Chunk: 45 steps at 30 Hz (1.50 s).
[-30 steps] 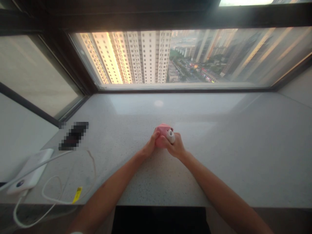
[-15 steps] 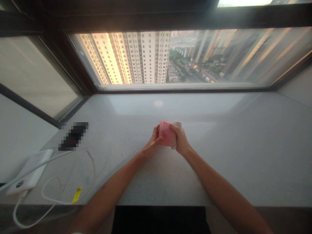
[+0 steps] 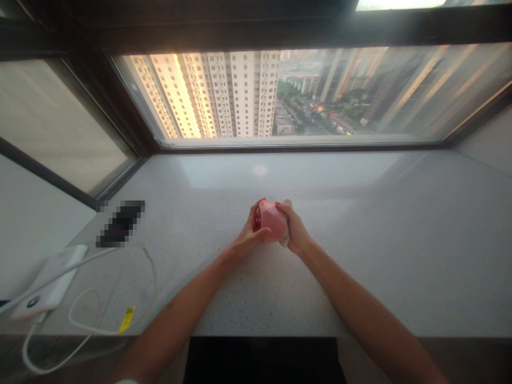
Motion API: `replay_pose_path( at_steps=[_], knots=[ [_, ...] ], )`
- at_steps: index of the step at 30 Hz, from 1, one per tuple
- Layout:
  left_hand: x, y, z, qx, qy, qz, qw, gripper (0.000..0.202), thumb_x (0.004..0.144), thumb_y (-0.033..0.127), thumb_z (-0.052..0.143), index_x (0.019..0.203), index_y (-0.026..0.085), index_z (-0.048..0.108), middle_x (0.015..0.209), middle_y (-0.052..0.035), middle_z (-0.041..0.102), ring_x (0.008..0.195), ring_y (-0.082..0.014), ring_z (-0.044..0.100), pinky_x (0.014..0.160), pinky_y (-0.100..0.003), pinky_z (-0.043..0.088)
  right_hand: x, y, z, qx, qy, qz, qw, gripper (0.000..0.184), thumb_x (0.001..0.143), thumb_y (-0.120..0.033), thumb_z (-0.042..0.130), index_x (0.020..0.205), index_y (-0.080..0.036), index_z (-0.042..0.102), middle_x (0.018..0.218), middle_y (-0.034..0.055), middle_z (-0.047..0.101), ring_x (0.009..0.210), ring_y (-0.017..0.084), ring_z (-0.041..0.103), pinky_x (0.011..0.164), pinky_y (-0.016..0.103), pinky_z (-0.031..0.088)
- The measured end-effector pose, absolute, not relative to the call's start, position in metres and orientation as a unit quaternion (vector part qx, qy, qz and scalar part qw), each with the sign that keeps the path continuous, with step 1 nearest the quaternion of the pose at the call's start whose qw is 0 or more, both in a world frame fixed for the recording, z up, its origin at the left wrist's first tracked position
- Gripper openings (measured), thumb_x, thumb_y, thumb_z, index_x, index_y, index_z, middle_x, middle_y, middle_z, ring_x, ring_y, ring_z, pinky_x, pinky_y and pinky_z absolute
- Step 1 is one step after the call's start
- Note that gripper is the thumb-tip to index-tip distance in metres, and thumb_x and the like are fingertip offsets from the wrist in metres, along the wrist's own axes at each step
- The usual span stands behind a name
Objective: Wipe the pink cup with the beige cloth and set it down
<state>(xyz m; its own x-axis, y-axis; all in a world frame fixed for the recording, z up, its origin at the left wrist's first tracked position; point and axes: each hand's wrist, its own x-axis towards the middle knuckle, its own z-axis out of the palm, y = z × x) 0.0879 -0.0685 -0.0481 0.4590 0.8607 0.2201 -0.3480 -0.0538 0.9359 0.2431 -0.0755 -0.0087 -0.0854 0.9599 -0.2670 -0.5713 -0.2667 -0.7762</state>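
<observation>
My left hand [image 3: 250, 230] grips the pink cup [image 3: 272, 221] at its rim; my right hand [image 3: 295, 226] clasps the other end, white cloth [image 3: 285, 241] partly hidden beneath it. Cup is over the grey windowsill [image 3: 372, 240], contact unclear.

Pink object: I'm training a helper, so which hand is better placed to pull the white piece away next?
Right hand, probably: it lies over the white piece against the pink object, whose opposite side the left hand holds.
</observation>
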Motion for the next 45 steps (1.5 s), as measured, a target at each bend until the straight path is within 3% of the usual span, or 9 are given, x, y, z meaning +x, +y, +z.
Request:
replay_pose_path(
  at_steps=[5, 12, 17, 22, 30, 45],
  knots=[
    [0.089, -0.068, -0.052, 0.55, 0.231, 0.457, 0.66, 0.127, 0.065, 0.063, 0.099, 0.164, 0.031, 0.026, 0.155, -0.0178, 0.051, 0.137, -0.0393, 0.057, 0.11, -0.05, 0.053, 0.244, -0.075, -0.01, -0.388, -0.269, 0.686, 0.554, 0.042, 0.079, -0.056, 0.082, 0.077, -0.026, 0.053, 0.067, -0.0037, 0.064, 0.054, 0.013, 0.056, 0.05, 0.025, 0.046],
    [0.092, -0.067, -0.056, 0.584, 0.239, 0.456, 0.627, 0.124, 0.066, 0.042, 0.101, 0.163, 0.033, 0.025, 0.153, -0.0134, 0.052, 0.137, -0.0415, 0.055, 0.11, -0.053, 0.053, 0.244, -0.073, -0.013, -0.421, -0.312, 0.648, 0.553, 0.047, 0.08, -0.061, 0.078, 0.079, -0.027, 0.046, 0.067, -0.0028, 0.058, 0.055, 0.014, 0.052, 0.048, 0.025, 0.044],
    [0.093, -0.068, -0.053, 0.59, 0.264, 0.445, 0.62, 0.12, 0.07, 0.047, 0.099, 0.161, 0.029, 0.023, 0.153, -0.017, 0.05, 0.133, -0.0358, 0.057, 0.108, -0.049, 0.054, 0.243, -0.074, -0.013, -0.417, -0.308, 0.64, 0.567, 0.047, 0.08, -0.059, 0.079, 0.076, -0.027, 0.044, 0.066, -0.0048, 0.057, 0.054, 0.014, 0.052, 0.049, 0.026, 0.044],
    [0.092, -0.071, -0.052, 0.604, 0.267, 0.436, 0.611, 0.116, 0.076, 0.055, 0.094, 0.162, 0.029, 0.02, 0.142, -0.0147, 0.053, 0.123, -0.0308, 0.06, 0.099, -0.042, 0.055, 0.24, -0.077, -0.012, -0.417, -0.3, 0.633, 0.58, 0.045, 0.077, -0.056, 0.082, 0.074, -0.026, 0.048, 0.066, -0.0043, 0.058, 0.055, 0.013, 0.05, 0.05, 0.025, 0.043],
    [0.09, -0.07, -0.055, 0.622, 0.255, 0.432, 0.602, 0.117, 0.077, 0.058, 0.093, 0.162, 0.028, 0.018, 0.14, -0.0146, 0.052, 0.112, -0.026, 0.062, 0.093, -0.038, 0.057, 0.235, -0.082, -0.007, -0.454, -0.324, 0.581, 0.593, 0.048, 0.072, -0.061, 0.082, 0.068, -0.025, 0.05, 0.059, -0.0046, 0.052, 0.049, 0.01, 0.042, 0.043, 0.023, 0.035],
    [0.088, -0.068, -0.061, 0.623, 0.223, 0.434, 0.612, 0.118, 0.078, 0.059, 0.092, 0.164, 0.031, 0.016, 0.141, -0.0152, 0.053, 0.117, -0.0284, 0.063, 0.095, -0.041, 0.058, 0.237, -0.086, -0.016, -0.477, -0.402, 0.505, 0.597, 0.055, 0.079, -0.07, 0.076, 0.066, -0.022, 0.052, 0.059, -0.0041, 0.046, 0.052, 0.01, 0.038, 0.044, 0.023, 0.031]
  ],
)
